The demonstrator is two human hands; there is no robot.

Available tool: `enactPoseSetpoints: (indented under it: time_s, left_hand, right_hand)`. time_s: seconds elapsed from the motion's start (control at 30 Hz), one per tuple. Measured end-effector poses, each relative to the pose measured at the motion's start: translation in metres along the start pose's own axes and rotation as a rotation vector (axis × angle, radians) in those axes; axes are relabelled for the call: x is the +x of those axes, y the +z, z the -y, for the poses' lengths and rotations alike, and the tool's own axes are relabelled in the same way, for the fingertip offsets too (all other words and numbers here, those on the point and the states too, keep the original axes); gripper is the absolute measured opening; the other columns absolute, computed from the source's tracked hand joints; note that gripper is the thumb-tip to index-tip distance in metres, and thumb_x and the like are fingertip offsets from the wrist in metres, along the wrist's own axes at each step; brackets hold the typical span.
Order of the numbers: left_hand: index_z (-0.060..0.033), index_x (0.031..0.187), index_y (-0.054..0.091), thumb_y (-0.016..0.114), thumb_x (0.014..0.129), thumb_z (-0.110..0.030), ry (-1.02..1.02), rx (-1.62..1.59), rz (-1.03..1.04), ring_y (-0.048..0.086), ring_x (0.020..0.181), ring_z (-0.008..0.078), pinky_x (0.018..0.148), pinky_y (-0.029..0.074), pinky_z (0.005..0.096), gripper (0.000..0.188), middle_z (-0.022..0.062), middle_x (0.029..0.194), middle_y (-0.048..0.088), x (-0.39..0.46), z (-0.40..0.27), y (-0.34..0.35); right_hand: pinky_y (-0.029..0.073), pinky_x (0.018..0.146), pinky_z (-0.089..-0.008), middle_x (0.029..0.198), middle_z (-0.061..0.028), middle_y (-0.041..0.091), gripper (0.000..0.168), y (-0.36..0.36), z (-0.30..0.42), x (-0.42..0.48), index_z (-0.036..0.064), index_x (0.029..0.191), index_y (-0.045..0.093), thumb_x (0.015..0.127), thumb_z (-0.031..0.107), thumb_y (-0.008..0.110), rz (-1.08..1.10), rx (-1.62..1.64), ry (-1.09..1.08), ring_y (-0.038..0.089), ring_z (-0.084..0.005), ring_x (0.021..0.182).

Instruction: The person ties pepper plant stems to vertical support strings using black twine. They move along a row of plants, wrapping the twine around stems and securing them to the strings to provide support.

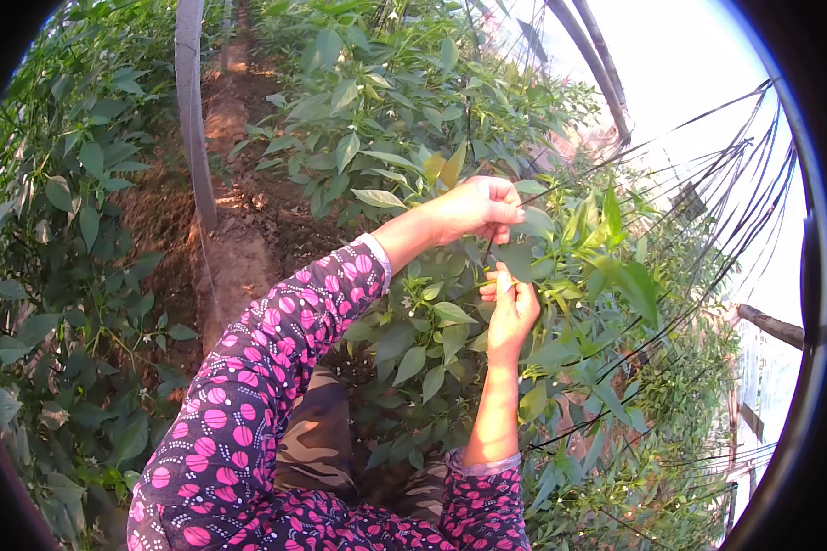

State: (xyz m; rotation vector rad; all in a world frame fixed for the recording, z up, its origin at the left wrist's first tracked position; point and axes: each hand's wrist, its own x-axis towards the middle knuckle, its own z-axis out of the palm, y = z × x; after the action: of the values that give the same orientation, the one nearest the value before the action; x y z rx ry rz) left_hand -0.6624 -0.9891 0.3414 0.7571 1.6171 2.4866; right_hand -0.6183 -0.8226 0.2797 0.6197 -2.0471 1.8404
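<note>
My left hand [482, 208] reaches across from the left, thumb and fingers pinched on a thin dark cord [544, 195]. That cord slopes away to the upper right, and a short dark length shows beneath the fingers. Just below, my right hand [513, 311] is curled with its thumb up, around a thin yellow-green stem of a pepper plant [565, 293]. A broad green leaf [515, 262] hangs between the two hands and hides part of the cord and stem. Leafy shoots stand close to the right of both hands.
Many dark cords [720, 162] fan out at the right. A grey post [194, 117] rises from the bare soil path [238, 255] at left. Pepper plants with small white flowers [89, 206] line both sides. Curved poles [596, 58] stand against bright sheeting. Camouflage trousers [317, 441] show below.
</note>
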Motion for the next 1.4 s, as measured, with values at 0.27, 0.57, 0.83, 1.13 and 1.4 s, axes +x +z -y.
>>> enactPoseSetpoints:
  time_s: [0.27, 0.57, 0.83, 1.13, 1.4]
  left_hand:
    - [-0.0037, 0.094, 0.056, 0.059, 0.087, -0.016, 0.016, 0.250, 0.287, 0.060, 0.082, 0.0113, 0.072, 0.048, 0.0258, 0.015, 0.0058, 0.091, 0.065, -0.028, -0.043, 0.032]
    - [0.0048, 0.098, 0.058, 0.044, 0.077, 0.003, 0.081, 0.732, -0.103, 0.061, 0.086, 0.0149, 0.076, 0.048, 0.0283, 0.024, 0.0098, 0.091, 0.065, -0.083, -0.047, 0.036]
    - [0.0012, 0.097, 0.059, 0.055, 0.085, -0.017, 0.143, 0.859, -0.324, 0.057, 0.086, 0.0147, 0.077, 0.046, 0.0309, 0.022, 0.0073, 0.099, 0.062, -0.090, -0.020, -0.010]
    - [0.0009, 0.117, 0.051, 0.064, 0.080, -0.001, 0.039, 0.128, 0.138, 0.055, 0.096, 0.0137, 0.088, 0.044, 0.0283, 0.040, 0.0056, 0.108, 0.058, -0.031, 0.001, 0.023]
    - [-0.0029, 0.098, 0.065, 0.064, 0.084, -0.018, 0.136, 0.668, 0.359, 0.055, 0.082, 0.0078, 0.077, 0.044, 0.0243, 0.021, 0.0027, 0.088, 0.065, 0.020, -0.016, 0.026]
  right_hand:
    - [0.041, 0.046, -0.0199, 0.076, -0.0056, 0.062, 0.010, 0.009, 0.001, 0.034, 0.004, 0.090, 0.058, 0.086, 0.013, 0.057, 0.119, 0.073, 0.169, 0.055, -0.0090, 0.054]
    - [0.041, 0.050, -0.0211, 0.073, -0.0006, 0.058, 0.013, 0.021, -0.018, 0.053, 0.005, 0.089, 0.058, 0.083, 0.017, 0.056, 0.496, 0.205, 0.346, 0.054, -0.0089, 0.057]
    - [0.049, 0.069, -0.0268, 0.089, -0.0086, 0.064, 0.022, 0.018, 0.011, 0.033, -0.002, 0.097, 0.060, 0.081, 0.012, 0.061, 0.571, 0.410, 0.279, 0.061, -0.0140, 0.073]
    - [0.045, 0.067, -0.0235, 0.082, -0.0030, 0.060, 0.009, -0.003, -0.015, 0.024, 0.001, 0.087, 0.058, 0.078, 0.000, 0.060, 0.577, -0.096, 0.047, 0.056, -0.0102, 0.075]
    - [0.046, 0.071, -0.0253, 0.093, -0.0049, 0.060, 0.025, -0.005, 0.001, 0.013, -0.001, 0.101, 0.059, 0.076, 0.001, 0.059, 0.552, 0.685, 0.490, 0.056, -0.0126, 0.081]
